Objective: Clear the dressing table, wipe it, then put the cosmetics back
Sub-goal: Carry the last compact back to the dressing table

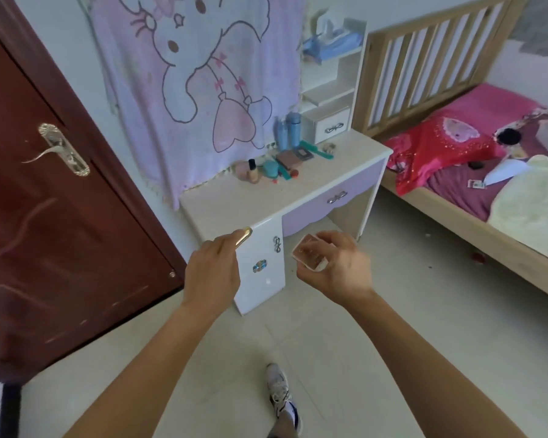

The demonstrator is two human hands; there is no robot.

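You are gripping a small gold tube (244, 237) in your left hand (214, 270), fingers curled round it so only its tip is showing, and your right hand (339, 263) is clasping a rose-gold square compact (307, 256) by its edges, both just in front of the near corner of the dressing table (234, 203) at the centre of the frame. Both pieces are looking glossy and are hanging over hard tile, so a loosening grip is likely risking a drop and a cracked case. With both hands occupied, you are leaving nothing free to steady the crowded cosmetics at the back of the table top: the upright foundation bottle (253, 172), the teal jar (271, 170) and the brown palette (290, 159) are sitting close together, and a reaching wrist is probably going to tip the bottle. Two tall blue bottles (293, 128) are standing against the small drawer unit (328, 124), with a teal comb (316, 149) lying beside them. The cartoon blanket (196, 74) is hanging down onto the rear edge. A dark red door (60, 184) is filling the left of the frame, a bed (456, 172) the right.
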